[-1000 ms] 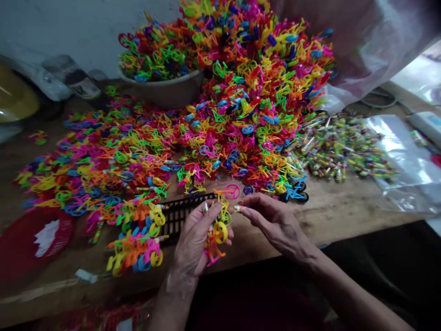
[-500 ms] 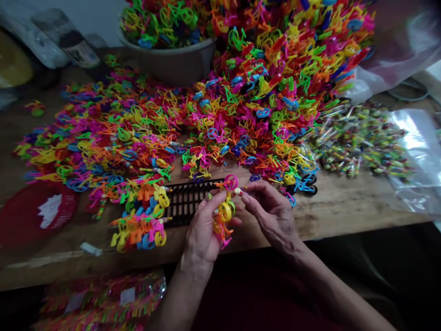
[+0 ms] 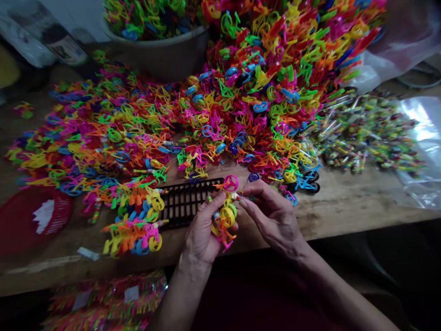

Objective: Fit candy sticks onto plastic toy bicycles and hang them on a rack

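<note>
Plastic wheeled toys [image 3: 227, 216] need steadying in the left hand's [image 3: 203, 227] curled fingers while the right hand's [image 3: 275, 216] near-closed fingers pinch a small tube [image 3: 235, 196].

Left hand [image 3: 203, 227], right hand [image 3: 275, 218] and slim forearms [image 3: 330, 278] all bare; very dark, faintly maroon clothing [image 3: 248, 294].

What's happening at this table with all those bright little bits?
A person's left hand holds a cluster of bright plastic pieces, while the right hand pinches a small pale piece beside it. Neat rows of coloured pieces sit at the left end of a black slotted rack. A large loose heap spreads behind.
</note>
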`<state>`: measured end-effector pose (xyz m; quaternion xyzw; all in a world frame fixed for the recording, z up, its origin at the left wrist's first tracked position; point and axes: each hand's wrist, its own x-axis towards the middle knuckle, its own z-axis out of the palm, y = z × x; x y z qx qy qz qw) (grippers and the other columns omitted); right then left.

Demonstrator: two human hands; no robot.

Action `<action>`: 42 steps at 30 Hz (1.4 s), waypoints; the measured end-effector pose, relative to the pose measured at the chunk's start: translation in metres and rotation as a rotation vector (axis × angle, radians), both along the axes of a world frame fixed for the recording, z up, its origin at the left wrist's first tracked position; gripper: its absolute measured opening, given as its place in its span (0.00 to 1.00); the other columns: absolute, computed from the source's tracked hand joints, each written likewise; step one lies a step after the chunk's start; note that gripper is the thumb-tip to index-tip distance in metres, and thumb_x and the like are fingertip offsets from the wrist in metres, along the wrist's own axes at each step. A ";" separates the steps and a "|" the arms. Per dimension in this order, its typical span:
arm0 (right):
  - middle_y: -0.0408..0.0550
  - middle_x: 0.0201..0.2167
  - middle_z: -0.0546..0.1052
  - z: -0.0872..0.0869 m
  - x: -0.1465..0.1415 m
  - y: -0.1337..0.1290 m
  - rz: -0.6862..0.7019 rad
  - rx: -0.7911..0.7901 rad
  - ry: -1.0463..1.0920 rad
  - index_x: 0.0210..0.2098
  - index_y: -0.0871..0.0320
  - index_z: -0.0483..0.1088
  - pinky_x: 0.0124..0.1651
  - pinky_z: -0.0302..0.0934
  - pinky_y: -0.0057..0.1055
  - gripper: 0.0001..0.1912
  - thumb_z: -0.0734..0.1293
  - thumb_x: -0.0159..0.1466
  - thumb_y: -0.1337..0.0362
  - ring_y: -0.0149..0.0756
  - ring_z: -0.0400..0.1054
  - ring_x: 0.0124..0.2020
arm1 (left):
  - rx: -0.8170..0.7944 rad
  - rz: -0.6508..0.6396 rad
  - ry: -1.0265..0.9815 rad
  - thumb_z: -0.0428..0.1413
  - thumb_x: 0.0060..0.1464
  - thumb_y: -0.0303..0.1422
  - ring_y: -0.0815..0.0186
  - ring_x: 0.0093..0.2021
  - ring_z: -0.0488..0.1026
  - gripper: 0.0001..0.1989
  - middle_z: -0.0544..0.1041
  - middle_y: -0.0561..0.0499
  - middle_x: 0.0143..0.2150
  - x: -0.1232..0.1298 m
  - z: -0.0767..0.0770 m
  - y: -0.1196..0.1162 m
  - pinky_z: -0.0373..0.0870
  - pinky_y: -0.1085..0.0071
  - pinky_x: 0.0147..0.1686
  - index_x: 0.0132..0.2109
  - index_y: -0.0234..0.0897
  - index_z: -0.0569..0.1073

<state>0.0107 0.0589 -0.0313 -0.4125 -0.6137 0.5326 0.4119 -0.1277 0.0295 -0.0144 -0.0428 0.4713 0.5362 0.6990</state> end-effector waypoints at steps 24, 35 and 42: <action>0.50 0.35 0.70 -0.007 0.011 0.004 0.077 0.547 -0.245 0.46 0.57 0.64 0.37 0.64 0.32 0.14 0.61 0.62 0.76 0.35 0.66 0.38 | 0.048 -0.134 0.158 0.61 0.49 0.34 0.71 0.24 0.70 0.10 0.72 0.54 0.31 0.011 0.004 -0.007 0.74 0.73 0.19 0.37 0.35 0.71; 0.52 0.41 0.73 -0.014 -0.001 0.004 0.096 0.790 -0.610 0.48 0.56 0.66 0.43 0.60 0.40 0.14 0.64 0.62 0.71 0.42 0.64 0.42 | 0.117 -0.175 0.999 0.61 0.49 0.39 0.71 0.25 0.70 0.11 0.74 0.51 0.25 -0.012 0.025 -0.034 0.66 0.82 0.21 0.37 0.37 0.79; 0.48 0.37 0.71 -0.023 -0.059 -0.017 0.230 0.425 -0.213 0.48 0.55 0.65 0.37 0.62 0.30 0.14 0.60 0.63 0.72 0.34 0.66 0.37 | 0.150 0.368 0.703 0.56 0.55 0.36 0.69 0.19 0.72 0.07 0.79 0.53 0.30 -0.088 0.073 -0.084 0.67 0.80 0.11 0.39 0.43 0.77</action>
